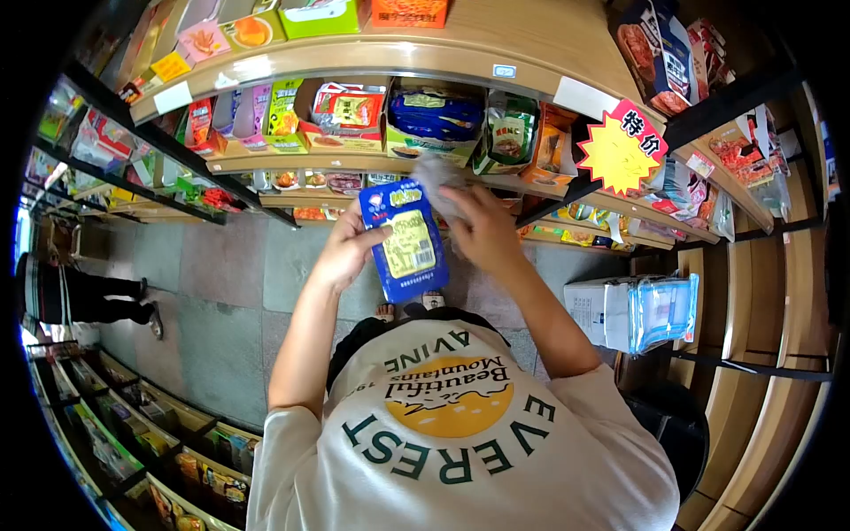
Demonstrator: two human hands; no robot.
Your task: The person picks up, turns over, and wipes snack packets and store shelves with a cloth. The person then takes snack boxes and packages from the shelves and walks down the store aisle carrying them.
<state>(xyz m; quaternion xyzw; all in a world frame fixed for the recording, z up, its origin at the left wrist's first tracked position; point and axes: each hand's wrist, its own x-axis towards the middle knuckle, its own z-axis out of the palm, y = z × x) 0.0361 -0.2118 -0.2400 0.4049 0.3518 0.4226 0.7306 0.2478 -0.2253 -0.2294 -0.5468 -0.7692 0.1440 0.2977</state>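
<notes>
A left hand (347,250) is pinching a blue packet (410,242), risking a slip if the grey cloth (436,181) the right hand (485,232) is clutching snags its edge

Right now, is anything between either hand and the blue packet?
Nothing visible separates the left hand from the blue packet; it grips it directly. The grey cloth held by the right hand sits between that hand and the packet's top corner; whether it touches the packet, I cannot tell.
</notes>
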